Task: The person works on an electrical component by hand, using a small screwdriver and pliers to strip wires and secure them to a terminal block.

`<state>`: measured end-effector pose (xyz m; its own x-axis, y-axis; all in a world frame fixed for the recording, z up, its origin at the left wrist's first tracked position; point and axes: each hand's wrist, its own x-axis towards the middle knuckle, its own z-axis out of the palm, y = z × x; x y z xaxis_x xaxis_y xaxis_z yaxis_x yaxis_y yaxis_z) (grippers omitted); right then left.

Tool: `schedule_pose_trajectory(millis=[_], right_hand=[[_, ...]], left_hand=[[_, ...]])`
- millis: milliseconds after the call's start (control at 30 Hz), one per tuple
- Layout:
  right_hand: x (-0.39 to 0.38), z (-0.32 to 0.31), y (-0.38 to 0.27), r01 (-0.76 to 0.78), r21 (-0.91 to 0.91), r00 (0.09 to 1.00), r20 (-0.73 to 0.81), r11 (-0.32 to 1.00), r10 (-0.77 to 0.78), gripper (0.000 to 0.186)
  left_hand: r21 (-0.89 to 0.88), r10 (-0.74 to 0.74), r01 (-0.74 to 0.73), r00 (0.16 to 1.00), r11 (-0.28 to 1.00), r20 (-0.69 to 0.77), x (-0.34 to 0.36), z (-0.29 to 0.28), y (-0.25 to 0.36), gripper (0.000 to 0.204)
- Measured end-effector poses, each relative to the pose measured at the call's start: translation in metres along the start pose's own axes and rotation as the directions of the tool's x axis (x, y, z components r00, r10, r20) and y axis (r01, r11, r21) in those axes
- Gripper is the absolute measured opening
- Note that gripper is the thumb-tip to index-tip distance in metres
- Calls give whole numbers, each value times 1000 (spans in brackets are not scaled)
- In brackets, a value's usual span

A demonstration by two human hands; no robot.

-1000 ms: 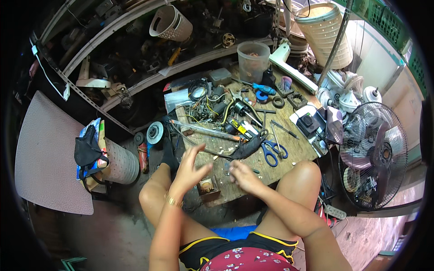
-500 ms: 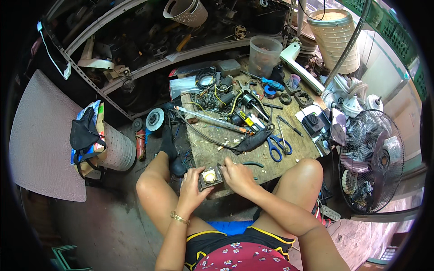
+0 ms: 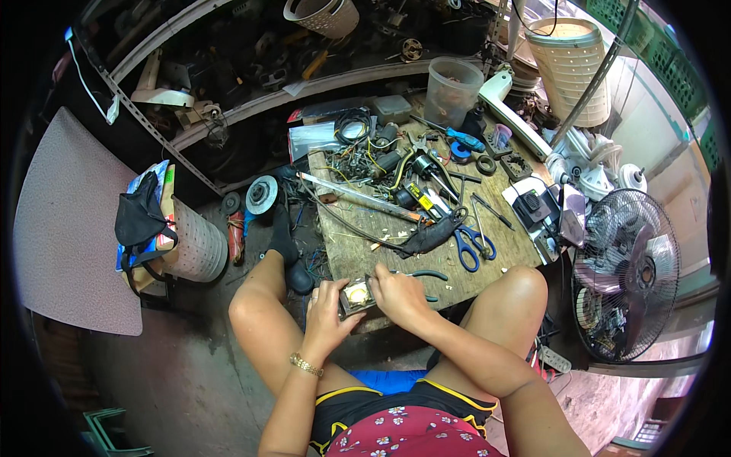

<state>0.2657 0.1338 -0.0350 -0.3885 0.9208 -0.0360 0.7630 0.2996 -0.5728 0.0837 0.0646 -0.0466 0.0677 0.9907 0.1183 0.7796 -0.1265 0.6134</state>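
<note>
My left hand [image 3: 330, 312] grips a small square dark part [image 3: 355, 296] with a pale cream middle, held low over the bench's near edge. My right hand [image 3: 399, 295] is closed at the part's right side, its fingertips pressed on it; anything else between them is too small to make out. Pliers with dark handles [image 3: 428, 275] lie partly hidden beside my right hand. Farther back on the wooden bench [image 3: 354, 259] are a dark elongated bundle [image 3: 426, 241], blue scissors [image 3: 467, 254], a yellow-labelled tool [image 3: 421, 196] and a heap of wires and small hardware [image 3: 362, 164].
A standing fan [image 3: 624, 274] is at right, beside white motor housings [image 3: 594, 179]. An angle grinder [image 3: 236, 236] and a perforated bin [image 3: 199, 247] topped with a black mask are at left. A cluttered metal shelf [image 3: 244, 114] runs behind; my knees flank the bench's front.
A second ago both hands were empty-looking and apart; since then they have come together on the small square part, lifted from the bench's front. The view has shifted slightly.
</note>
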Motion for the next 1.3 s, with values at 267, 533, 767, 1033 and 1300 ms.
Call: schedule_pose_trajectory(millis=[267, 533, 767, 1033, 1300], right_hand=[[3, 5, 0, 2, -9, 1000, -11, 1000, -2, 22], [10, 10, -3, 33, -31, 999, 6, 999, -33, 22], [15, 0, -1, 63, -16, 993, 103, 998, -61, 19], [10, -8, 1, 66, 4, 984, 166, 998, -66, 20], [23, -17, 14, 83, 36, 926, 368, 996, -90, 27]], left_hand=[[85, -46, 43, 998, 995, 32, -1, -4, 6, 72], [119, -76, 74, 997, 990, 9, -1, -2, 9, 69], [159, -97, 101, 995, 982, -27, -4, -1, 13, 67], [141, -123, 126, 992, 982, -28, -5, -1, 12, 67], [95, -88, 88, 996, 992, -10, -2, -3, 9, 68]])
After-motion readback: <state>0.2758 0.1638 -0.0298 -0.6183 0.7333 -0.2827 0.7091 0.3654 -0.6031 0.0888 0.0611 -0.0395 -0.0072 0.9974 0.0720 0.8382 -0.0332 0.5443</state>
